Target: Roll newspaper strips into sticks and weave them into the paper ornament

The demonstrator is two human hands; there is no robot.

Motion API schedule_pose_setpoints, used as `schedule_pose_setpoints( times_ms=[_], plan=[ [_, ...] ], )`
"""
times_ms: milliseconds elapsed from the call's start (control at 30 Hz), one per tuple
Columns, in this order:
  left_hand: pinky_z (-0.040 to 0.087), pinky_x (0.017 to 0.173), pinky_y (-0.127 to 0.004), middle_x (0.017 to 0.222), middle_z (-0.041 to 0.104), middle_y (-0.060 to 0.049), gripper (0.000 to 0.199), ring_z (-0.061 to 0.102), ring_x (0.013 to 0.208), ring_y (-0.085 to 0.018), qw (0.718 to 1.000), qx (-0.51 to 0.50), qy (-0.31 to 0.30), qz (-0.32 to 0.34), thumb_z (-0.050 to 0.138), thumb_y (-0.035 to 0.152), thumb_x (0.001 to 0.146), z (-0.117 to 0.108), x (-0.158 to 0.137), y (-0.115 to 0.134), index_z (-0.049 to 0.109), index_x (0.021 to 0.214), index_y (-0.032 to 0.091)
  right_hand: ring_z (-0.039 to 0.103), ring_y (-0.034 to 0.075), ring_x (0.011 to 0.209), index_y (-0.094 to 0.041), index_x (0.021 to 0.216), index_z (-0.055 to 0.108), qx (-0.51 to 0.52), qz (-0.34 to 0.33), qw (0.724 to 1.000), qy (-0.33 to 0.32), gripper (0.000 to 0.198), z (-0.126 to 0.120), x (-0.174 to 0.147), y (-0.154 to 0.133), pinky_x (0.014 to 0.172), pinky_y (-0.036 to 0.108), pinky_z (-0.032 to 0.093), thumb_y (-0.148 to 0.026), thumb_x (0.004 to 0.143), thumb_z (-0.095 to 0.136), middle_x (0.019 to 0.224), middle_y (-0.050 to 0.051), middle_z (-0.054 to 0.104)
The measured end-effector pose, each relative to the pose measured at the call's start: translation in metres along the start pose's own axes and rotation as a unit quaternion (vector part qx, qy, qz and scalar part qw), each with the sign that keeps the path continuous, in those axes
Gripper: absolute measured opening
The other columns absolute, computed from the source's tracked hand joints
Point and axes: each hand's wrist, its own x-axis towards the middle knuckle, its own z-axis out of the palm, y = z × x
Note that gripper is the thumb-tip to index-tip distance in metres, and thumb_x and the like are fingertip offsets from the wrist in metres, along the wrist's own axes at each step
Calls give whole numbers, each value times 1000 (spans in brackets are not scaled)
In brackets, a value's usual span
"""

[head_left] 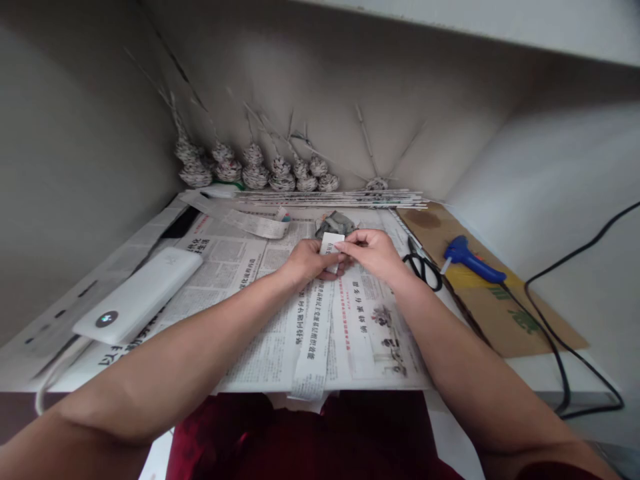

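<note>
One long paper strip (311, 340) runs from the near edge of the desk (534, 368) up to the middle. The fingers of the left hand (313, 260) hold its far end, and the fingers of the right hand (373, 252) pinch it there too. A grey crumpled thing (343, 222) sits just behind. Black scissors (424, 270) lie near the right wrist, and a blue glue gun (470, 259) rests on cardboard (515, 327).
</note>
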Motion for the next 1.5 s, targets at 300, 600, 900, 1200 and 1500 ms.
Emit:
schedule_pose_setpoints(
  times_ms=[300,600,900,1200,1500],
  plan=[
    [55,58,-27,73,66,-6,34,64,65,-15,1000,-8,8,-4,78,36,60,1,-1,3,66,80,11,51,8,43,-16,65,59,14,25,1000,9,34,2,2,4,41,19,39,-48,68,70,52,-1,59],
    [55,65,-26,77,67,-7,35,64,69,-13,998,-51,-30,5,79,26,60,-1,1,1,66,87,9,49,8,44,-15,70,64,43,22,999,-21,33,-4,2,-1,42,21,37,-45,61,75,52,-3,57],
    [55,61,-27,74,66,-7,28,63,66,-14,1000,-5,-4,-6,76,27,64,0,0,2,65,84,10,56,13,50,-19,70,57,-69,-47,996,17,31,3,1,9,49,25,43,-49,73,64,58,-1,61],
    [53,55,-25,74,66,-6,37,63,66,-15,997,72,-7,32,71,46,67,-1,0,2,65,83,13,50,9,45,-18,76,61,35,4,999,-3,34,1,2,3,43,22,39,-51,69,67,55,-3,57],
    [53,54,-23,74,66,-6,35,62,65,-14,998,33,-44,29,72,42,69,0,-3,3,64,85,12,41,5,40,-12,80,70,133,64,988,-35,33,-6,0,-6,37,19,30,-40,62,76,49,-3,54]
  ],
)
